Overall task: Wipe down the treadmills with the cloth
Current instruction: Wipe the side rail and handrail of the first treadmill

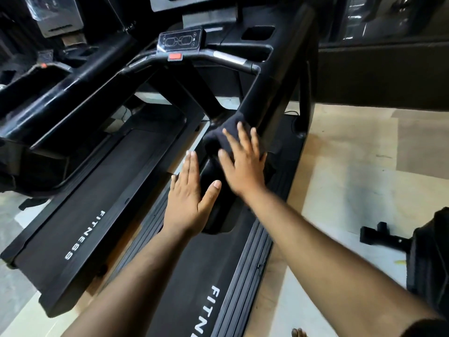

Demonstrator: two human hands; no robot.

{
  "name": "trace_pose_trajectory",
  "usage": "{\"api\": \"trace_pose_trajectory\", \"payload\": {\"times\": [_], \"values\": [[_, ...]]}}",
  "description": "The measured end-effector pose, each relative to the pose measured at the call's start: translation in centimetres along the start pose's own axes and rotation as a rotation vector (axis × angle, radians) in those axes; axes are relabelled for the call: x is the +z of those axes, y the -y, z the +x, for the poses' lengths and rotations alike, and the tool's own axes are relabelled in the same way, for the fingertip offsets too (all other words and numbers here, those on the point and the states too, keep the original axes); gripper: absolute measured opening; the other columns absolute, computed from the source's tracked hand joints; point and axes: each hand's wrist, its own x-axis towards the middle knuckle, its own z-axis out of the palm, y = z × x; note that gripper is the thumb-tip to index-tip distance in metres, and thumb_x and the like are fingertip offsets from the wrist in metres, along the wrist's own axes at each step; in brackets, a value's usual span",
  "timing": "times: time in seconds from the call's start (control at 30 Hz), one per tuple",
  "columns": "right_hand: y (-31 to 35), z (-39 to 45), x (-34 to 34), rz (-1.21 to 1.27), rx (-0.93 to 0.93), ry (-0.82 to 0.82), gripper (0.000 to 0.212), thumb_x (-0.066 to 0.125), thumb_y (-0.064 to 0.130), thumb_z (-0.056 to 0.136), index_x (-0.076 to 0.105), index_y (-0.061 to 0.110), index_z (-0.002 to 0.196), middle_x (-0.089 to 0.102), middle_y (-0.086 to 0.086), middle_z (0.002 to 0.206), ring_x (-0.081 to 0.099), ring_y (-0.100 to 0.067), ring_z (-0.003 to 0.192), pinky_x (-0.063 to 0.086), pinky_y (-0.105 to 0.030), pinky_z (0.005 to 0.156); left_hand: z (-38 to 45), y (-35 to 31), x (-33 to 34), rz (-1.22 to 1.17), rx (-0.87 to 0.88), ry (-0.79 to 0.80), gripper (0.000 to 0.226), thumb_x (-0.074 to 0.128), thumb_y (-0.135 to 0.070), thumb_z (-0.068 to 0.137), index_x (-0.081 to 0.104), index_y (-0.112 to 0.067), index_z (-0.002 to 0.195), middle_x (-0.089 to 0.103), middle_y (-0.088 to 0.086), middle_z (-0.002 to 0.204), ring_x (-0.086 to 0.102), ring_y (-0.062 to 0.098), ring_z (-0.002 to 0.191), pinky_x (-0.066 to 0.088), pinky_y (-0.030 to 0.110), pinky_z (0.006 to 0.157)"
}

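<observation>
The right hand (244, 164) presses a dark cloth (228, 132) flat against the treadmill's side handrail (274, 76), fingers spread and released. Just beside it, lower on that handrail, the left hand (190, 200) rests flat, fingers extended, grasping nothing.

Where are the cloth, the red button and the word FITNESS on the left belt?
cloth (226, 135): head view, its dark folded top.
red button (175, 56): head view, its middle.
FITNESS (83, 235): head view, mid-word, left belt.

Dark cloth (222, 138) bunched over right handrail of near black treadmill (233, 276), second treadmill (92, 203) just left
</observation>
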Motion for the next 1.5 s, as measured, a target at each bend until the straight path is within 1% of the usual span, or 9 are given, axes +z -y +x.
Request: {"api": "trace_pose_trajectory", "payload": {"times": [0.13,0.27,0.43,0.6,0.7,0.87,1.1,1.33,1.5], "values": [[0.4,-7.3,0.9,0.055,-0.102,0.061,0.064,0.028,0.057,0.097,0.028,0.041,0.159,0.003,0.010,0.173,-0.013,-0.019,0.158,0.009,-0.075,0.118,0.2,-0.3,-0.4,-0.077,-0.030,-0.051,0.104,0.009,-0.091,0.083,-0.010,-0.024,0.161,-0.005,-0.003,0.173,0.001,0.011,0.159,0.000,0.034,0.128],[0.1,0.5,-0.8,-0.051,-0.112,0.078,0.059,0.046,0.048,0.097,0.037,0.046,0.155,0.004,0.012,0.172,-0.012,-0.020,0.158,0.010,-0.081,0.112,0.7,-0.4,-0.4,0.047,-0.008,-0.009,0.103,0.007,-0.091,0.084,-0.005,-0.025,0.163,-0.009,-0.005,0.172,-0.006,0.008,0.158,0.002,0.044,0.129],[0.4,5.1,-1.6,-0.160,-0.020,0.104,0.050,0.045,0.052,0.100,0.043,0.044,0.150,0.007,0.014,0.172,-0.010,-0.018,0.158,0.009,-0.084,0.109,0.5,-0.5,0.4,0.023,-0.029,-0.029,0.103,0.009,-0.090,0.086,-0.012,-0.024,0.162,-0.010,-0.004,0.172,-0.006,0.011,0.159,0.002,0.047,0.129],[1.1,-6.3,0.2,-0.002,-0.137,0.127,0.064,0.033,0.056,0.094,0.030,0.045,0.158,0.004,0.015,0.172,-0.013,-0.014,0.158,0.001,-0.077,0.114,0.2,-0.6,0.0,-0.139,-0.044,-0.094,0.111,0.017,-0.091,0.085,-0.008,-0.016,0.164,-0.002,0.001,0.173,0.005,0.014,0.159,-0.001,0.030,0.127],[0.3,-2.8,-0.3,-0.050,-0.177,0.122,0.063,0.036,0.058,0.093,0.036,0.046,0.155,0.006,0.015,0.172,-0.011,-0.016,0.158,0.007,-0.079,0.114,0.6,-0.5,0.1,-0.109,-0.033,-0.100,0.107,0.016,-0.089,0.086,-0.008,-0.018,0.163,0.000,0.001,0.173,0.005,0.014,0.159,-0.006,0.019,0.122],[0.8,3.8,-1.4,-0.111,0.007,0.103,0.049,0.048,0.052,0.100,0.045,0.047,0.149,0.009,0.019,0.170,-0.006,-0.010,0.157,0.013,-0.079,0.113,0.8,-0.4,0.5,-0.139,-0.025,-0.065,0.107,0.013,-0.091,0.084,-0.010,-0.022,0.163,-0.005,-0.004,0.173,-0.001,0.011,0.159,0.001,0.041,0.129],[1.4,-8.8,1.6,-0.017,-0.133,0.053,0.062,0.031,0.062,0.097,0.032,0.044,0.157,0.010,0.011,0.172,-0.004,-0.018,0.159,0.019,-0.071,0.117,0.0,-0.1,0.0,-0.380,0.010,-0.176,0.107,0.019,-0.088,0.087,-0.010,-0.017,0.162,-0.008,-0.002,0.172,-0.002,0.010,0.158,0.006,0.051,0.129],[1.7,2.3,-0.6,-0.070,0.076,0.034,0.050,0.049,0.049,0.102,0.041,0.049,0.151,0.006,0.016,0.171,-0.007,-0.013,0.158,0.013,-0.079,0.114,0.2,0.3,0.0,-0.181,0.000,-0.080,0.107,0.009,-0.092,0.083,-0.002,-0.024,0.165,-0.006,-0.008,0.173,-0.010,0.005,0.157,0.001,0.048,0.129],[1.1,-5.5,1.2,0.027,0.012,-0.002,0.060,0.040,0.059,0.099,0.033,0.043,0.156,0.008,0.012,0.172,-0.008,-0.013,0.158,0.014,-0.071,0.120,-0.9,0.0,-0.3,0.019,0.002,0.052,0.120,0.001,-0.098,0.073,-0.006,-0.021,0.164,-0.007,-0.006,0.172,-0.006,0.009,0.158,0.003,0.048,0.129]]}}
